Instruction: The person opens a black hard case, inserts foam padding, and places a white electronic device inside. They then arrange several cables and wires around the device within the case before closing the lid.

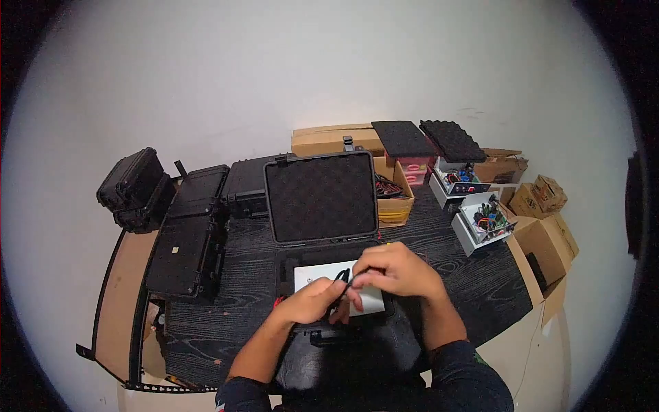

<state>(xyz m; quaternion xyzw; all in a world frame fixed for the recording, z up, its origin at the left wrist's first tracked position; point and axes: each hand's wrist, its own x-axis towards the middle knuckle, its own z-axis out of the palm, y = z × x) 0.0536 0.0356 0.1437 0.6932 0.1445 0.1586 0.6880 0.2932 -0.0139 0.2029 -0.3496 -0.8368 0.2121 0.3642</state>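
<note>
Hands (351, 285) closed around black cable (341, 276)

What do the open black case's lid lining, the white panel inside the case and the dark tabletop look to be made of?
The black lid lining looks like matt foam, judging by its bumpy surface. The smooth, flat white panel could be painted metal or plastic; I can't tell which. The dark tabletop seems wood or wood-look laminate, given its streaky grain.

An electronics workshop is showing itself: opened white enclosures (473, 240) are exposing wired circuitry, and black hard cases (185, 254) are crowding a wood-grain workbench (446, 275).
</note>
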